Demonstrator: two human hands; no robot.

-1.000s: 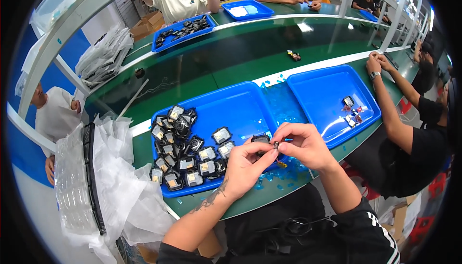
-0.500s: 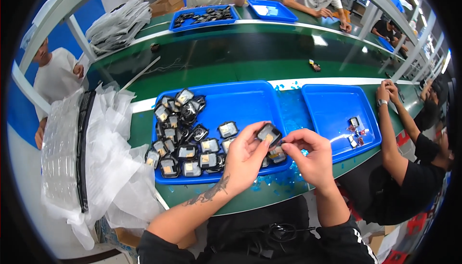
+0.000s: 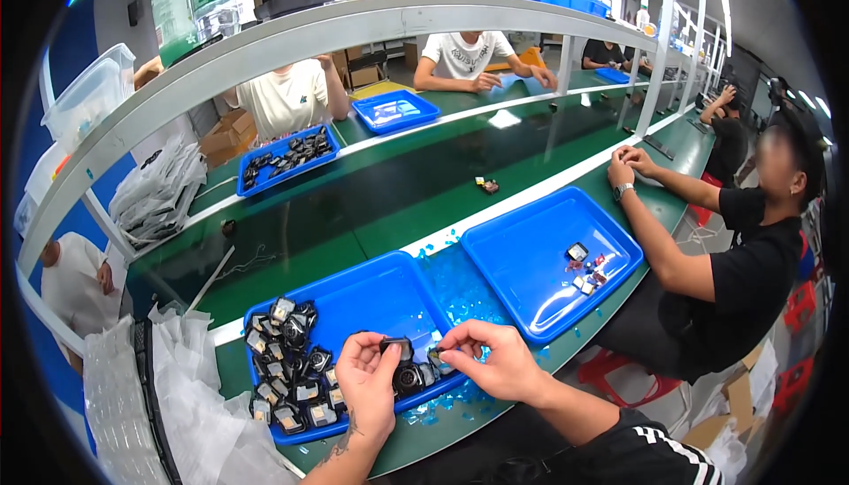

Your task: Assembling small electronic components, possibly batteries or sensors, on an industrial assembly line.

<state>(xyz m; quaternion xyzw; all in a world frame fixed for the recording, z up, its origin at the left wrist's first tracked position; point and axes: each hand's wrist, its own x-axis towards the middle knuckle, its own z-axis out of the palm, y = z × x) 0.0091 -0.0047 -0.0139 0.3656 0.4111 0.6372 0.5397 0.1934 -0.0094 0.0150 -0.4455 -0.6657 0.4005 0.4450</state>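
Note:
My left hand point(image 3: 367, 383) holds a small dark square watch case point(image 3: 398, 349) between thumb and fingers, above the near right part of a blue tray point(image 3: 371, 286). Just right of it, my right hand point(image 3: 500, 363) is closed in a pinch on a small piece point(image 3: 438, 356), too small to name. The two hands are close together but apart. Below and left of them, several similar black cases with grey faces point(image 3: 307, 390) lie heaped in the tray. A round-faced case point(image 3: 409, 379) shows beneath my hands.
A second blue tray point(image 3: 513, 246) at the right holds a few small parts point(image 3: 584, 283). Blue film scraps point(image 3: 464, 286) litter the green bench between the trays. White plastic wrapping point(image 3: 190, 397) sits at the left. A co-worker in black point(image 3: 752, 264) sits to the right; others work opposite.
The view has swung right and up, so trays and hands appear lower and further left. My right hand's pinch has moved slightly away from the case in my left hand.

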